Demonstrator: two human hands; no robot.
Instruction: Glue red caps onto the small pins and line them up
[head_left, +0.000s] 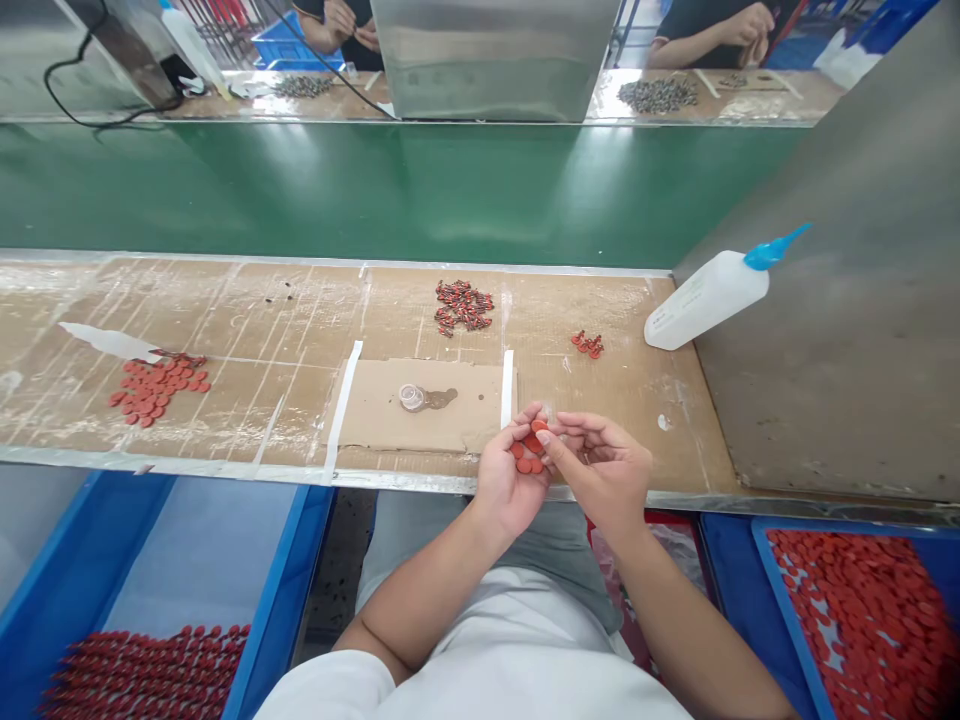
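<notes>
My left hand is cupped, palm up, over the table's front edge, with several small round red discs lying in it. My right hand meets it from the right, its thumb and fingers closed on one red disc at the left fingertips. Just left of both hands lies a cardboard piece with a small clear round cup and a brown wet stain on it. Beyond the cardboard is a pile of small red-and-black parts. A few red parts sit to its right.
A white squeeze bottle with a blue nozzle leans by the metal wall at right. Red discs are heaped at left. Blue bins hold rows of red parts and loose red discs. Behind the green belt another person works.
</notes>
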